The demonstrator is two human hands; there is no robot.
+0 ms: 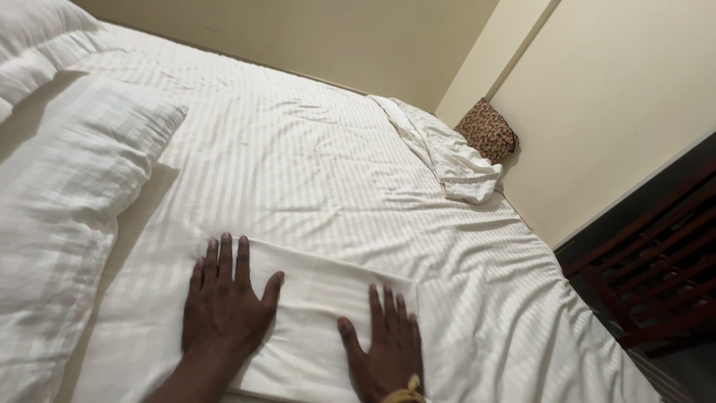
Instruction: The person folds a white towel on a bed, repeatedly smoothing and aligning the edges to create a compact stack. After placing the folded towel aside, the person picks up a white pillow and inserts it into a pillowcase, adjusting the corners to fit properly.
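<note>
A white striped bed (pixel 313 172) fills a corner of cream walls (pixel 611 97); dark wooden furniture (pixel 656 276) stands alongside.

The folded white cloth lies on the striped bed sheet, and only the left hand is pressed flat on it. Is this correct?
Not quite. The head view shows both hands flat on the folded white cloth: the left hand and the right hand. It does lie on the striped bed sheet.

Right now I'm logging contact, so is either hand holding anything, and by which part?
Nothing is held. Left hand and right hand press flat, fingers spread, on the folded white cloth.
</note>
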